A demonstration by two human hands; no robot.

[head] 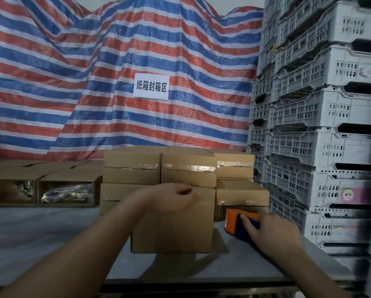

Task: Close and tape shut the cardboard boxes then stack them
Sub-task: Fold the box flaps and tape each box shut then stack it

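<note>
Both forearms reach in from six o'clock. At center, the left hand (pixel 176 197) rests on top of the near cardboard box (pixel 172 229), fingers loosely curled over its closed lid, holding it down rather than gripping. At four o'clock, the right hand (pixel 272 231) is wrapped around the orange-and-blue tape dispenser (pixel 237 224) (blur hides its exact finger placement), which sits on the grey table (pixel 51 237) just beside the box. Taped boxes (pixel 188 166) are stacked at twelve o'clock; open boxes (pixel 66 190) wait at nine. If the left hand eases off, the flaps may spring up, leaving the tape crooked or wrinkled.
</note>
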